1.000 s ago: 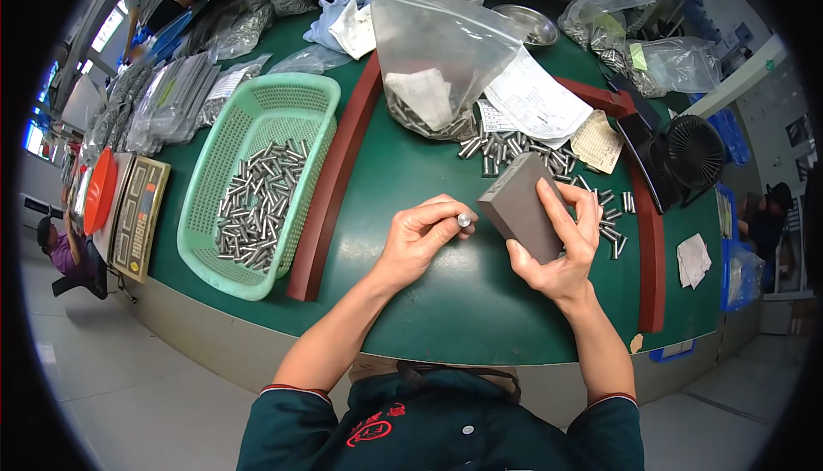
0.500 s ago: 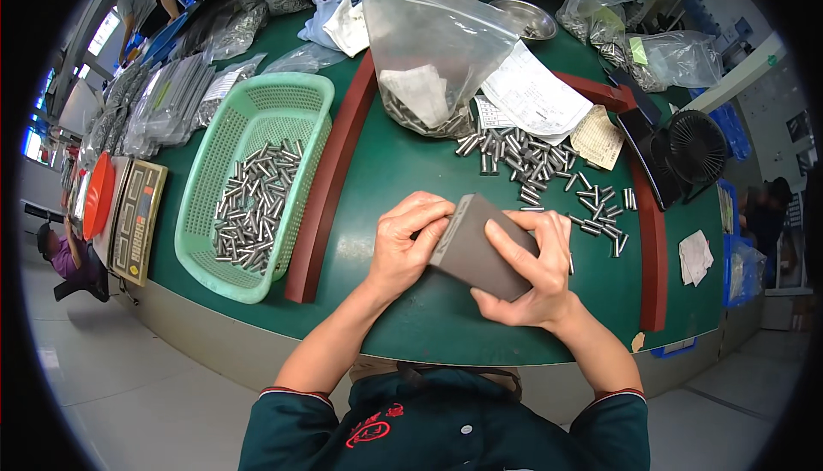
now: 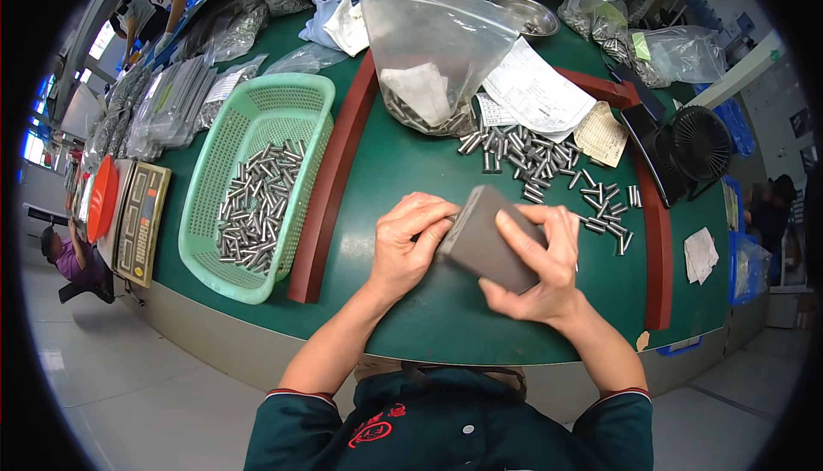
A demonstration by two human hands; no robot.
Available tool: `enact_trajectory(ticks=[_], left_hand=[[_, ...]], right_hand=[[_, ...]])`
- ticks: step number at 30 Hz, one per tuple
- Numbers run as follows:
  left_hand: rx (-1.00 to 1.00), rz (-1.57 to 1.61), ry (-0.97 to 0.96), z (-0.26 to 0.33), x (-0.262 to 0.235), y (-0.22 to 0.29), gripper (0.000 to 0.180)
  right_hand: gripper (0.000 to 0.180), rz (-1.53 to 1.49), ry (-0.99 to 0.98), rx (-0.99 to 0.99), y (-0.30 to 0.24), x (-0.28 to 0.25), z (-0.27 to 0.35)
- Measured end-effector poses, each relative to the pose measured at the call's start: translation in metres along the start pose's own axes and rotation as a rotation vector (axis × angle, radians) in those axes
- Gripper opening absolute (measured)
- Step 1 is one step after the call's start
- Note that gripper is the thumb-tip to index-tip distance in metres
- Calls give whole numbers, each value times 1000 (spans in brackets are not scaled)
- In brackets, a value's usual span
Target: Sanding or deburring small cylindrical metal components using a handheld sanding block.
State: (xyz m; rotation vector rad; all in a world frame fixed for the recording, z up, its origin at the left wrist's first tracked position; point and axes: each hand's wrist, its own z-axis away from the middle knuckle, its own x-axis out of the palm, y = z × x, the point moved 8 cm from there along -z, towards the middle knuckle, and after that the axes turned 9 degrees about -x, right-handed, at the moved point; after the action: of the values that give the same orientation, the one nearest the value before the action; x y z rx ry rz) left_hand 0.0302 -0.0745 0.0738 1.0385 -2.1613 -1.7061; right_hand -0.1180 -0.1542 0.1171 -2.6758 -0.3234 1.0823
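Observation:
My right hand (image 3: 553, 270) grips a grey-brown rectangular block (image 3: 490, 244), tilted above the green table. Its thumb lies along the near side and the fingers reach over the broad face. My left hand (image 3: 405, 238) is closed in a pinch at the block's left edge. Whatever those fingers hold is hidden; it may be small. Beyond the hands lies a loose pile of short steel pins (image 3: 519, 152), with more scattered to the right. Many similar pins (image 3: 260, 205) fill the bottom of a light green plastic basket (image 3: 195, 214) on the left.
Dark red bars (image 3: 330, 188) frame the work area on the green table (image 3: 369, 231). A large clear bag (image 3: 429, 34) and paper sheets (image 3: 540, 94) stand at the back. A black fan (image 3: 699, 141) is at right, a scale (image 3: 141, 222) at far left. Other people work farther off.
The block has shifted slightly right and tilted a little, with my right hand moving along. My left hand keeps its pinch nearly in place.

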Motion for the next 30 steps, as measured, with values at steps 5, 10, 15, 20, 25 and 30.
enact_trajectory(ticks=[5, 10, 15, 20, 25, 30], left_hand=[[6, 1, 0, -1, -1, -2, 16], [26, -30, -23, 0, 3, -1, 16], [30, -30, -14, 1, 1, -1, 15], [5, 25, -24, 0, 0, -1, 14], [-140, 260, -60, -3, 4, -14, 10], [-155, 309, -66, -2, 4, -17, 10]], right_hand=[[68, -65, 14, 14, -6, 1, -1], [67, -106, 29, -5, -11, 2, -1], [69, -91, 23, -7, -9, 0, -2], [67, 47, 81, 124, 24, -9, 2], [71, 9, 72, 76, 19, -12, 2], [71, 38, 105, 106, 22, -12, 3]])
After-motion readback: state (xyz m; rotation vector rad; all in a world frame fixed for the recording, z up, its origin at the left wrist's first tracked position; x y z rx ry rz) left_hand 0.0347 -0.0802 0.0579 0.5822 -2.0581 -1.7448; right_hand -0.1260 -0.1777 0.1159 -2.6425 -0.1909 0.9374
